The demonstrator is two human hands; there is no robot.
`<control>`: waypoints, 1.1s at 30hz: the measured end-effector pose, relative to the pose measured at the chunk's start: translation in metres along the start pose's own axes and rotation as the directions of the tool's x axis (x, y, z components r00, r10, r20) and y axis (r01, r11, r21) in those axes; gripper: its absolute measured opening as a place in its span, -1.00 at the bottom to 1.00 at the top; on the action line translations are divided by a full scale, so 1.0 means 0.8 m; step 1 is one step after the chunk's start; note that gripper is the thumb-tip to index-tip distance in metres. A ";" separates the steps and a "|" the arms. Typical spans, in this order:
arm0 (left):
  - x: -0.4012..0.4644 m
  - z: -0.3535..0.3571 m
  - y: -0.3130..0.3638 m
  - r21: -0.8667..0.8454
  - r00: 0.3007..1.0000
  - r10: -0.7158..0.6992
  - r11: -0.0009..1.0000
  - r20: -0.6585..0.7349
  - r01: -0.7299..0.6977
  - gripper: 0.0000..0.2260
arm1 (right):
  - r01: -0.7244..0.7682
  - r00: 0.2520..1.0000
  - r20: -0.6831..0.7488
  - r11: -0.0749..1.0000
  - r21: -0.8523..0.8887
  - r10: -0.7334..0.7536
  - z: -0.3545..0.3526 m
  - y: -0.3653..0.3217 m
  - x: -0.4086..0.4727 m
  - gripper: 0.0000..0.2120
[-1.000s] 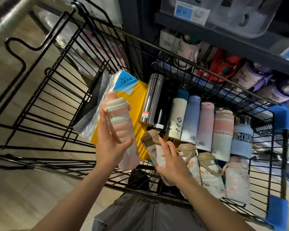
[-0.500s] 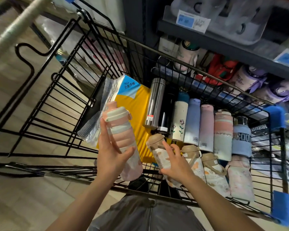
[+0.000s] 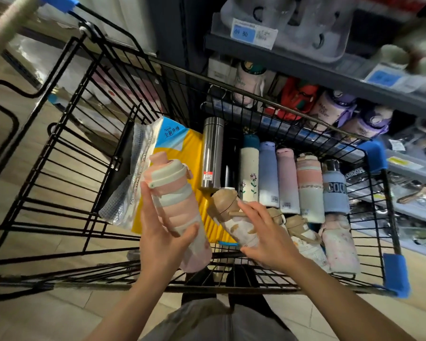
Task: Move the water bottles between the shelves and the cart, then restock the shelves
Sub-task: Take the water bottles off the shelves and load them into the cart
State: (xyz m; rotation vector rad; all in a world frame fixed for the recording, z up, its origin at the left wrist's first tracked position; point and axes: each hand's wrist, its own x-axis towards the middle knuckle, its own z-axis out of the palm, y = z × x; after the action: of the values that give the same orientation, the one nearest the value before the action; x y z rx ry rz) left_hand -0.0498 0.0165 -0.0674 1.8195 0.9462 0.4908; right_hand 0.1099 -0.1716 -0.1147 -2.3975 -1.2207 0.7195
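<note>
My left hand (image 3: 161, 232) grips a pink and pale-green striped bottle (image 3: 175, 207), held upright above the black wire cart (image 3: 67, 148). My right hand (image 3: 263, 235) closes around a brown-capped patterned bottle (image 3: 234, 217), tilted and raised a little over the cart floor. Several more bottles lie in a row in the cart: a steel flask (image 3: 212, 151), a white flowered one (image 3: 249, 173), a blue one (image 3: 268, 173), a pink one (image 3: 287, 178). Other bottles (image 3: 330, 109) sit on the shelf (image 3: 330, 72) behind the cart.
A yellow and blue tissue pack (image 3: 182, 143) lies on the cart's left side, with a clear plastic pack (image 3: 130, 188) beside it. Blue corner guards (image 3: 396, 276) mark the cart's right rim. Lower shelves with packaged goods (image 3: 416, 193) run along the right.
My right hand has lifted the brown-capped bottle slightly and turned it toward the left. The striped bottle in my left hand has stayed almost still.
</note>
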 end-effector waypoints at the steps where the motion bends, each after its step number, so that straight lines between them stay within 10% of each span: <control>1: 0.001 0.006 0.006 -0.024 1.000 0.008 1.000 0.006 -0.008 0.11 | -0.003 0.998 -0.065 1.000 0.013 0.004 -0.011 -0.002 -0.007 0.04; 10: -0.033 0.073 0.112 -0.147 0.969 0.247 0.957 -0.025 -0.248 0.07 | 0.106 0.734 -0.652 0.916 0.387 0.190 -0.122 0.003 -0.092 0.08; 23: -0.248 0.379 0.357 -0.314 0.721 0.693 0.691 0.032 -0.651 0.06 | 0.284 0.265 -0.902 0.866 0.411 0.341 -0.304 0.221 -0.422 -0.01; 33: -0.385 0.622 0.558 -0.289 0.282 0.958 0.283 0.043 -0.915 0.09 | 0.232 -0.208 -0.931 0.940 0.250 0.299 -0.433 0.381 -0.643 0.05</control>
State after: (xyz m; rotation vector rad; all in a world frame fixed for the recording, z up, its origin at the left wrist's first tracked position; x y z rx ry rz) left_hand 0.2760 -0.6085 0.1452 2.0207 -0.5218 1.0516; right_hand 0.2511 -0.7945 0.1496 -1.6176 -0.1326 -0.9947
